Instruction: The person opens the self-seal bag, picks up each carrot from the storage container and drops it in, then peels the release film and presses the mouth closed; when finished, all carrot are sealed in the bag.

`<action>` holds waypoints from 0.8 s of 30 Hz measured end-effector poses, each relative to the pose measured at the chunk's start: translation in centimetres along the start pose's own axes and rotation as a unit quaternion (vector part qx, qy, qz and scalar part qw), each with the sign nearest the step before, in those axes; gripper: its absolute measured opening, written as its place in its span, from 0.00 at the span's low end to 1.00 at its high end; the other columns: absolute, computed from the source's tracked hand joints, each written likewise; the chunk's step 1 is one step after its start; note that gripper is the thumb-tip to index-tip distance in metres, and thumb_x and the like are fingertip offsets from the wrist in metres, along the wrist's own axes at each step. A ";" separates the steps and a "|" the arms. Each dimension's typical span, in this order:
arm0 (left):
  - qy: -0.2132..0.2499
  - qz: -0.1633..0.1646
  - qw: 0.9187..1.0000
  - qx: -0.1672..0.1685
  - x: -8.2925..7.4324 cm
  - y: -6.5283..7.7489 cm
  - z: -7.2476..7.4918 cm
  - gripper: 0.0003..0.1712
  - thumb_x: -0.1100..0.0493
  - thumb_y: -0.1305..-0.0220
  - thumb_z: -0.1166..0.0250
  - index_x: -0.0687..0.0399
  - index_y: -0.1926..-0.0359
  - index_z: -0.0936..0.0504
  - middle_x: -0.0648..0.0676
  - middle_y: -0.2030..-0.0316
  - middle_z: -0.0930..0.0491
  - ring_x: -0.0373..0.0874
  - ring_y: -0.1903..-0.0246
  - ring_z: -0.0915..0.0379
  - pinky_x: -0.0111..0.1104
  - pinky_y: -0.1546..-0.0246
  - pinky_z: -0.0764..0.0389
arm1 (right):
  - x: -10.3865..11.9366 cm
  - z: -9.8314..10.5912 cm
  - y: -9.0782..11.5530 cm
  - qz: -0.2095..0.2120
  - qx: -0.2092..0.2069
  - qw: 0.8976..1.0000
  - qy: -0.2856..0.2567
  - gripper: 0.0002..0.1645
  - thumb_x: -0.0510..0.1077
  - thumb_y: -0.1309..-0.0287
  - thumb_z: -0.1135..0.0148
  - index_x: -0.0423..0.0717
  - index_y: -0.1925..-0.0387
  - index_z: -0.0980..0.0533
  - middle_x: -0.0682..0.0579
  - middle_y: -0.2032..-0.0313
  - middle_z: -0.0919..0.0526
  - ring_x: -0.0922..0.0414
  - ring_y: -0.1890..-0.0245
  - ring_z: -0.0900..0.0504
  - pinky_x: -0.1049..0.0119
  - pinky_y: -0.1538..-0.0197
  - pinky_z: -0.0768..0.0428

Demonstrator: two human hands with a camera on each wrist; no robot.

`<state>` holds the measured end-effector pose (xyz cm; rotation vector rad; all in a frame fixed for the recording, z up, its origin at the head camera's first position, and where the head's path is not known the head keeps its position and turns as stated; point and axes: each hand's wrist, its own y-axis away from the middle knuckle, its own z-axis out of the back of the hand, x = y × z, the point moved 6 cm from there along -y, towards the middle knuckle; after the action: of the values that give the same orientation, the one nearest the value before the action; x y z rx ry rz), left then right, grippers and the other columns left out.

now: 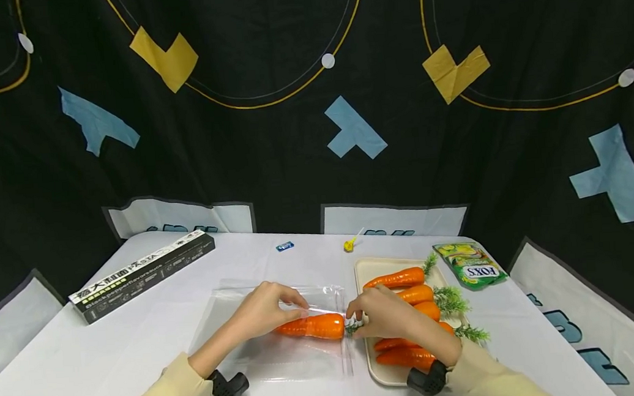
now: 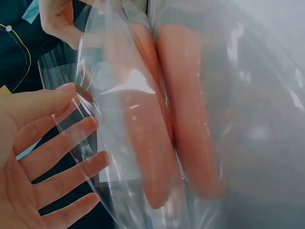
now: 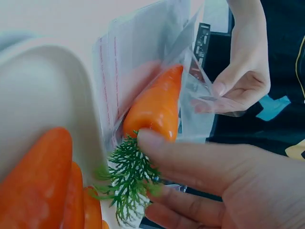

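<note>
A clear plastic bag with red lines along its mouth lies on the table. My left hand pinches the bag's upper film between thumb and index finger, its other fingers spread in the left wrist view. An orange carrot with green fronds lies at the mouth, tip inward and mostly under the film. At its leafy end, my right hand pinches the crown, thumb on top and fingers partly hidden by the fronds. Two carrot shapes show through film; whether one is a reflection I cannot tell.
A cream tray right of the bag holds several carrots, partly under the right forearm. Behind it lies a green FOX'S packet. A long black pasta box stands left. A lollipop and small blue packet lie at the back.
</note>
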<state>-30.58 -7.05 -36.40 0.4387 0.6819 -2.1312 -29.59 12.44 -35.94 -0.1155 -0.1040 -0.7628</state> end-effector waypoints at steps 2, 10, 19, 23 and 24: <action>0.002 -0.001 1.000 -0.001 -0.1 0.0 0.0 0.06 0.55 0.44 0.28 0.47 0.65 0.11 0.41 0.68 0.15 0.44 0.61 0.20 0.43 0.58 0.22 | 0.1 0.1 0.1 0.005 -0.010 1.000 0.002 0.11 0.44 0.53 0.24 0.49 0.65 0.15 0.64 0.77 0.19 0.65 0.70 0.26 0.60 0.56 0.31; -0.002 0.003 1.000 -0.003 -0.1 0.2 0.0 0.05 0.51 0.43 0.29 0.44 0.66 0.11 0.38 0.68 0.15 0.44 0.61 0.20 0.42 0.57 0.22 | 0.2 -0.2 -1.1 0.012 -0.037 0.997 -0.061 0.05 0.36 0.50 0.28 0.46 0.69 0.16 0.60 0.78 0.19 0.68 0.79 0.28 0.75 0.73 0.27; -0.012 0.006 1.000 -0.001 0.0 0.3 -0.1 0.03 0.56 0.44 0.29 0.43 0.67 0.11 0.37 0.69 0.16 0.43 0.63 0.21 0.40 0.59 0.23 | 0.1 -1.2 -2.5 -0.015 -0.048 0.989 -0.141 0.04 0.37 0.48 0.29 0.44 0.68 0.16 0.57 0.74 0.16 0.68 0.76 0.25 0.74 0.72 0.24; -0.017 -0.002 1.000 -0.002 0.1 0.4 -0.1 0.04 0.56 0.44 0.29 0.42 0.66 0.11 0.36 0.69 0.16 0.43 0.63 0.20 0.40 0.60 0.23 | 0.2 -1.1 -2.6 -0.015 -0.042 0.987 -0.156 0.07 0.40 0.46 0.29 0.44 0.64 0.16 0.57 0.73 0.16 0.66 0.75 0.23 0.73 0.70 0.23; -0.017 -0.003 1.000 -0.004 0.0 0.4 0.0 0.04 0.56 0.44 0.29 0.42 0.66 0.11 0.36 0.69 0.16 0.43 0.63 0.20 0.40 0.60 0.23 | 0.2 -1.1 -2.5 -0.017 -0.037 0.987 -0.154 0.08 0.41 0.46 0.29 0.44 0.63 0.16 0.57 0.72 0.16 0.65 0.73 0.23 0.72 0.69 0.23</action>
<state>-30.29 -7.28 -36.54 0.3969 0.6731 -2.1352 -31.10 10.37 -36.79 -0.3030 -0.3712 -0.7795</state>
